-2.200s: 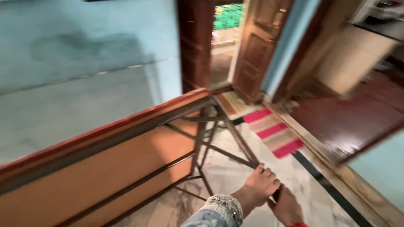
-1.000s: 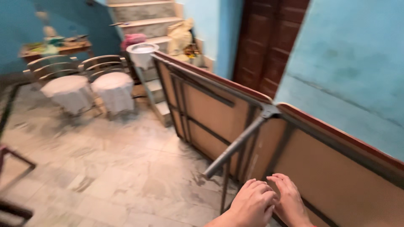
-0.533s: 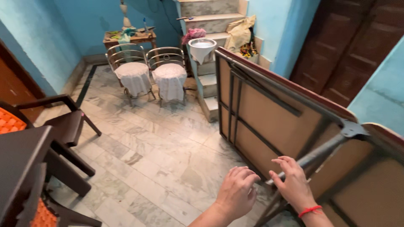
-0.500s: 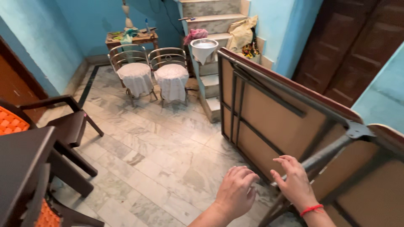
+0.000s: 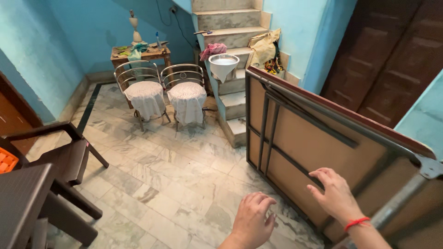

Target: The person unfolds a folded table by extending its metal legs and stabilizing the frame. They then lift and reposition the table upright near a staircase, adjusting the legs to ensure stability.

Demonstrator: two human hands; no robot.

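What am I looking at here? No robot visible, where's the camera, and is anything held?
There is no machine: the camera sits on a person's head and looks down at their own bare hands. The left hand hovers open over the marble floor. The right hand, with a red thread at the wrist, reaches toward a folding table tipped on its edge, underside and metal frame showing. Neither hand has a grip on anything. Behind stand two cloth-covered chairs, stairs and a brown plastic chair.
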